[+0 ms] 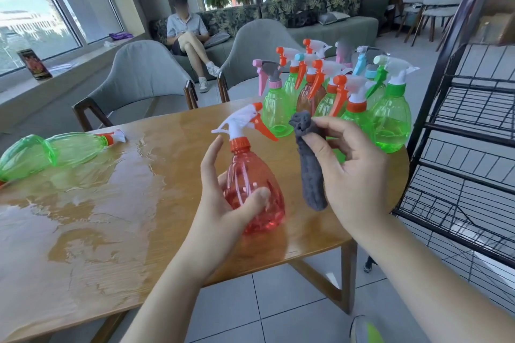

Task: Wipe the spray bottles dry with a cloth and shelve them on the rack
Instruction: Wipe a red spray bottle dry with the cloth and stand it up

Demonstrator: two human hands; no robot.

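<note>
While my left hand (223, 198) grips the red bottle (252, 189) round its belly, thumb across the front and fingers curled behind, I've got the bottle upright just above the table (117, 231), near its front edge. Right hand (354, 172) is just beside the bottle, on the rack side, pinching the grey cloth (309, 164) w/ thumb and fingers; the cloth hangs down in a bunched strip, not touching the bottle yet.

Step in hand, I reckon: the wipe on this one is about to start or between strokes. Can't tell how wet the bottle is from here.

Next move calls for bringing the cloth onto the bottle's body, spreading it a bit since it's too wadded to cover much, then turning the bottle w/ the left hand so the cloth gets all round, incl. neck and trigger head (245, 120). After that it goes to the black wire rack (468, 147), which stands right of the bottle, past the table edge; the shelves I can see hold no bottles.

Plenty left: a cluster of upright bottles (334, 97) stands beyond the red bottle, and two green bottles (53, 150) lie on their sides far to its left, next to a big water puddle (106, 203). Must keep the wiped bottle off that puddle.
</note>
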